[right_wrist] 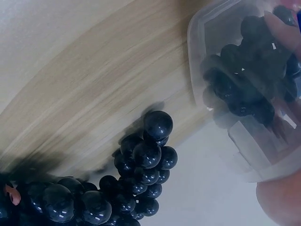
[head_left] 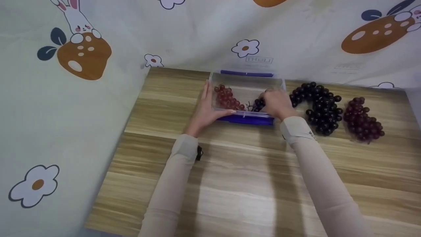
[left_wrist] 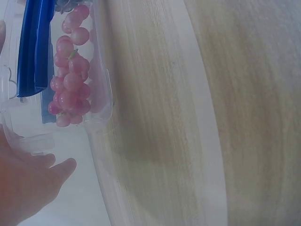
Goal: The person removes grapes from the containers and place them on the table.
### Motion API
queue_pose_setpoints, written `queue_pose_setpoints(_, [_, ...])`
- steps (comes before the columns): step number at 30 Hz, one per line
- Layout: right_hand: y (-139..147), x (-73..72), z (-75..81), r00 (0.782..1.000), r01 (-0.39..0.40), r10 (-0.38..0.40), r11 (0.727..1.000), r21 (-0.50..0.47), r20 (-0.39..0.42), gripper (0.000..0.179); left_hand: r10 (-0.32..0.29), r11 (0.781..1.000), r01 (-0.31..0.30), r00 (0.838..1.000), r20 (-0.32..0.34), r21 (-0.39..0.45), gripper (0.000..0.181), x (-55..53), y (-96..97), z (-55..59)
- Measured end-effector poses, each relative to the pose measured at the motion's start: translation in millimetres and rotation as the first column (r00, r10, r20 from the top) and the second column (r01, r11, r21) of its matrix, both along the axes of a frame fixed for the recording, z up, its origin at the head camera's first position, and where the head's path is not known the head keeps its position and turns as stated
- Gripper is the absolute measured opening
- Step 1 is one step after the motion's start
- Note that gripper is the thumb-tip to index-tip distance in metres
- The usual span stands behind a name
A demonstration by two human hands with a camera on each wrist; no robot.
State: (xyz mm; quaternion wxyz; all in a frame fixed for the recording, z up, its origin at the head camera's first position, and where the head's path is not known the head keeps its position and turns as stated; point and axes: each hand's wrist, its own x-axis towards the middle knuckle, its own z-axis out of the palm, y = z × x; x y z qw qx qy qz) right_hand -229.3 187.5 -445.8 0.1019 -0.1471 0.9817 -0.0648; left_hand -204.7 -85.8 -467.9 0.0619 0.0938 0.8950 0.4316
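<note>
A clear plastic box (head_left: 245, 92) with blue side latches (head_left: 250, 119) stands near the table's back edge. My left hand (head_left: 207, 112) steadies its left end, fingers straight along the side wall and thumb over the front rim. Inside at the left lies a bunch of red grapes (head_left: 227, 98), pink in the left wrist view. My right hand (head_left: 278, 102) reaches into the right end and grips a bunch of black grapes (head_left: 259, 105). Through the cloudy wall in the right wrist view, fingers (right_wrist: 284, 33) show against these grapes; the hand partly hides them in the head view.
Right of the box lies a large curved bunch of black grapes (head_left: 325, 110). Beyond it is a dark red bunch (head_left: 363, 121). The wood-grain table (head_left: 236, 184) meets a patterned cloth (head_left: 197, 36) behind and at the left.
</note>
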Motion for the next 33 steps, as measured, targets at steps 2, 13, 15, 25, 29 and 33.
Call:
queue_pose_setpoints(2, [0.2,0.1,-0.3,1.000,0.000,0.000,1.000,-0.002,-0.009,0.046,0.000,1.000,0.000,1.000,0.001,0.006,0.147,0.1,0.1,-0.2])
queue_pose_setpoints(13, [1.3,1.2,-1.7,1.000,0.017,-0.018,0.999,-0.040,-0.011,0.047,-0.007,1.000,0.007,1.000,0.002,0.007,0.145,-1.7,0.5,-0.1])
queue_pose_setpoints(15, [2.0,1.7,-1.8,1.000,0.025,-0.026,0.998,-0.057,-0.013,0.047,-0.008,1.000,0.008,1.000,0.003,0.010,0.145,-2.0,0.8,-0.1])
queue_pose_setpoints(25, [2.4,1.2,0.4,0.997,0.076,-0.074,0.994,-0.074,0.031,0.062,-0.012,1.000,0.012,1.000,-0.008,-0.012,0.145,-3.4,2.4,-1.0])
queue_pose_setpoints(29, [2.8,1.7,-0.1,0.995,0.093,-0.091,0.991,-0.101,0.027,0.057,-0.008,1.000,0.008,1.000,-0.001,-0.001,0.146,-3.0,2.2,-0.7])
queue_pose_setpoints(33, [1.9,2.1,-1.1,0.996,0.085,-0.085,0.986,-0.144,0.006,0.051,0.003,1.000,-0.004,1.000,0.009,0.009,0.146,-2.1,1.1,-0.7])
